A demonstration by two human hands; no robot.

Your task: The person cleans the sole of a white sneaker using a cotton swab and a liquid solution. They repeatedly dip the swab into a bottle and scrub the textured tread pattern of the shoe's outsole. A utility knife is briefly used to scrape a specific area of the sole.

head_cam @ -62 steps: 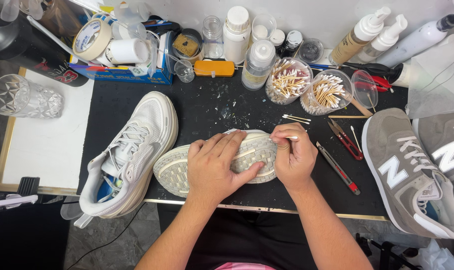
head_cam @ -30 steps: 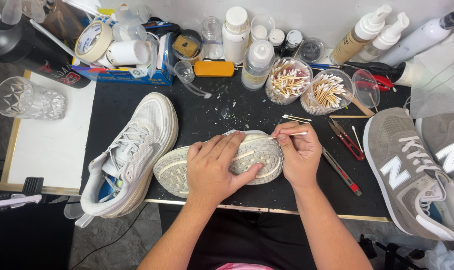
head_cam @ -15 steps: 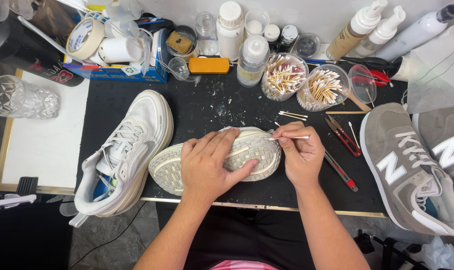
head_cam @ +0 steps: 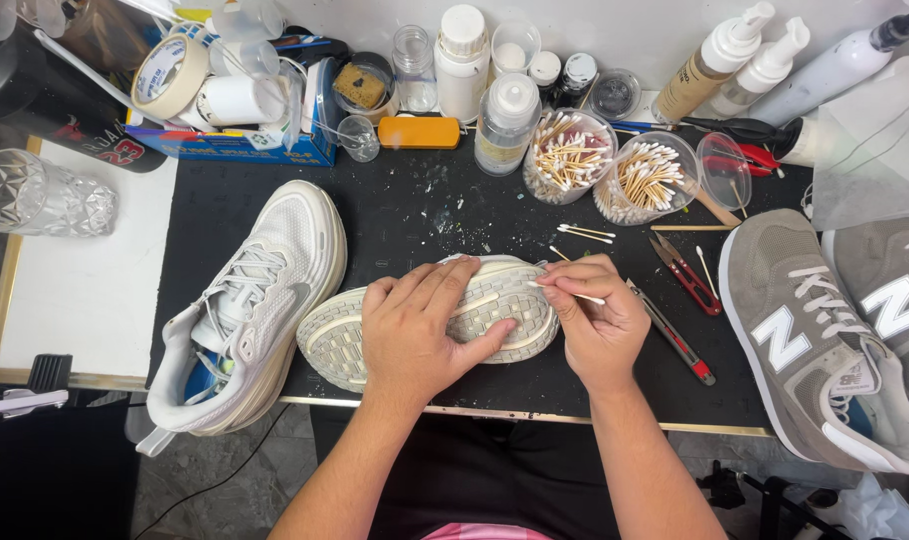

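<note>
1. Change noted: against the views from the last two seconds, the cotton swab (head_cam: 567,291) has shifted only slightly along the edge of the upturned shoe (head_cam: 430,320); the shoe itself sits a touch higher and more to the right in view, which may be head movement. The left hand (head_cam: 415,330) has kept its place on the sole throughout.
2. Judgement: the small swab travel with the shoe held fixed suggests fine cleaning along the sole's edge is under way, working one short stretch at a time.
3. Left hand: lies flat, palm down, fingers spread over the middle of the sole, pressing the shoe against the black desk (head_cam: 415,215). It grips nothing else.
4. Right hand (head_cam: 600,320): closed in a pinch on the swab's stick, thumb and fingers together. The swab's white tip points left and meets the sole's rim at the end nearest that hand.
5. Position of the shoe: sole up, lying crosswise near the front edge of the desk, directly under the left hand and touching the right hand's fingers.
6. Surroundings: a matching white shoe (head_cam: 250,300) lies just left, tilted on its side. Two grey shoes (head_cam: 825,340) stand well apart at the right. Two clear tubs of swabs (head_cam: 610,170) sit behind, with loose swabs (head_cam: 585,233) and a red-handled cutter (head_cam: 687,275) near the right hand.
</note>
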